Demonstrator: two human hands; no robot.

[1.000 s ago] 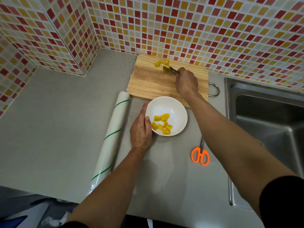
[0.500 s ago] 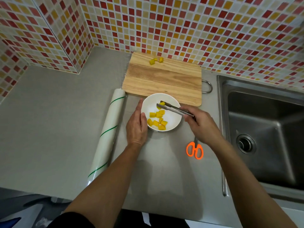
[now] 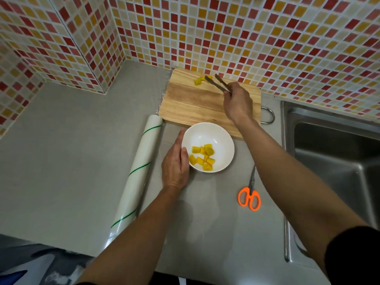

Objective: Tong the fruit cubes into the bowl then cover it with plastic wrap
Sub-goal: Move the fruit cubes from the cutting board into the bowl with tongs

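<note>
Tongs (image 3: 218, 84) returned from bowl (image 3: 225, 140) to cutting board (image 3: 191, 105).

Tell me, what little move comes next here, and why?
Probably closing the tongs on the cubes left on the board. The right hand holds the tongs open with the tips around those cubes, while the left hand steadies the bowl, which already holds several pieces.

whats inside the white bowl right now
A loose pile of yellow fruit cubes lies in the white bowl. The left hand covers the bowl's left rim.
</note>
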